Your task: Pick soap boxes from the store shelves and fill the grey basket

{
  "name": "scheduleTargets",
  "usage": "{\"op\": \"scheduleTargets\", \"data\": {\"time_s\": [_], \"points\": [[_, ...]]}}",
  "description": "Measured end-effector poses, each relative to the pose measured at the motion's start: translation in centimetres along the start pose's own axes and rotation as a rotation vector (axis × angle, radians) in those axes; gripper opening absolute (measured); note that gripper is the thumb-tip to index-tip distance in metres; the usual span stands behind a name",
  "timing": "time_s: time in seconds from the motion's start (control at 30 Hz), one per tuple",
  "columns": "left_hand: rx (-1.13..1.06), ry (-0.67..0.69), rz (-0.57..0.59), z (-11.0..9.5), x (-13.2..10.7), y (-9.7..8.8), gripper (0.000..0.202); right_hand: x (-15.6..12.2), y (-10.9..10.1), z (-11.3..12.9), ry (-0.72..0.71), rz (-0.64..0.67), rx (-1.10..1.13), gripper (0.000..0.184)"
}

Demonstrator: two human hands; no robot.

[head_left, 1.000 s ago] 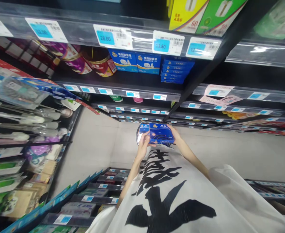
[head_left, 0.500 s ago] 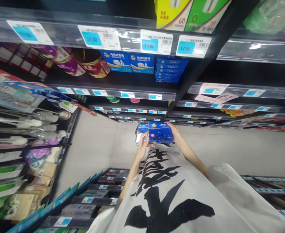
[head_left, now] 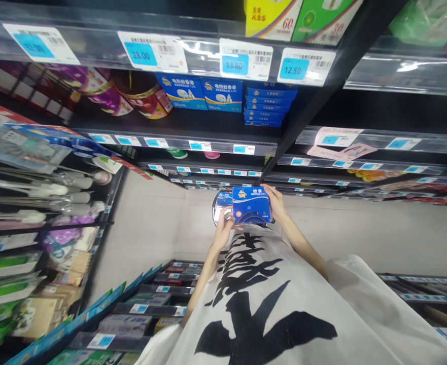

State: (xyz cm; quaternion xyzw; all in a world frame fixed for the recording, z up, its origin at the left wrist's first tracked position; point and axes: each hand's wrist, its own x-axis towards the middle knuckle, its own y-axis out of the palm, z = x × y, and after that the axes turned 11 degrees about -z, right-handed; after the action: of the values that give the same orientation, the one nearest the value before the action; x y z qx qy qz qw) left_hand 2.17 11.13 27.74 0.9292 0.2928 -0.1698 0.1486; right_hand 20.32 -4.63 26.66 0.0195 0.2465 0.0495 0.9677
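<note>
In front of my body I hold a blue mosquito coil box point(head_left: 251, 205), its printed front tilted up toward me. My left hand point(head_left: 224, 226) is closed on the box's left side, thumb and fingers near its lower left corner. The right hand point(head_left: 275, 201) grips the opposite edge, its fingers wrapped around the upper right corner. A blue and white printed panel point(head_left: 224, 199) shows just left of the front; I cannot tell whether it is the box's side or a second box. Beneath them a dark round rim point(head_left: 214, 209) is partly hidden.
Ahead, a shelf holds blue liquid-repellent boxes point(head_left: 203, 93), a stack of thin blue boxes point(head_left: 269, 106) and a red-and-gold jar point(head_left: 147, 96). Packaged brushes point(head_left: 36, 190) hang at left. Lower shelving point(head_left: 143, 309) stands at bottom left, beside the pale tiled floor point(head_left: 147, 218).
The box front has tipped up slightly, so more of its face shows. Both hands keep their hold. The view has shifted a little.
</note>
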Motion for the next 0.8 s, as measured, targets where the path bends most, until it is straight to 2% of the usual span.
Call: {"op": "scheduleTargets", "data": {"time_s": [0.13, 0.27, 0.33, 0.43, 0.53, 0.6, 0.7, 0.8], "points": [[0.005, 0.006, 0.004, 0.2, 0.1, -0.2, 0.053, -0.4, 0.3, 0.2, -0.013, 0.011, -0.007, 0.044], [-0.039, -0.024, -0.061, 2.2, -0.4, 1.3, 0.056, 0.6, -0.4, -0.6, 0.002, -0.022, -0.044, 0.045], [-0.059, -0.109, -0.033, 3.7, -0.8, 2.6, 0.062, 1.6, -2.0, -1.4, 0.063, -0.101, -0.129, 0.046], [-0.042, -0.274, 0.112, 5.7, -1.0, 4.0, 0.067, 2.7, -5.6, -2.8, 0.180, -0.171, -0.264, 0.043], [-0.029, -0.351, 0.194, 6.7, -0.9, 4.3, 0.061, 2.5, -9.1, -4.3, 0.278, -0.179, -0.305, 0.041], [-0.032, -0.368, 0.215, 6.9, -1.0, 4.2, 0.059, 1.6, -10.8, -5.2, 0.336, -0.192, -0.315, 0.042], [-0.032, -0.392, 0.223, 7.1, -1.2, 4.0, 0.057, 0.1, -12.0, -6.1, 0.383, -0.219, -0.311, 0.042], [-0.024, -0.393, 0.223, 7.4, -1.3, 4.0, 0.054, -0.8, -12.2, -6.6, 0.393, -0.248, -0.296, 0.044]]}}
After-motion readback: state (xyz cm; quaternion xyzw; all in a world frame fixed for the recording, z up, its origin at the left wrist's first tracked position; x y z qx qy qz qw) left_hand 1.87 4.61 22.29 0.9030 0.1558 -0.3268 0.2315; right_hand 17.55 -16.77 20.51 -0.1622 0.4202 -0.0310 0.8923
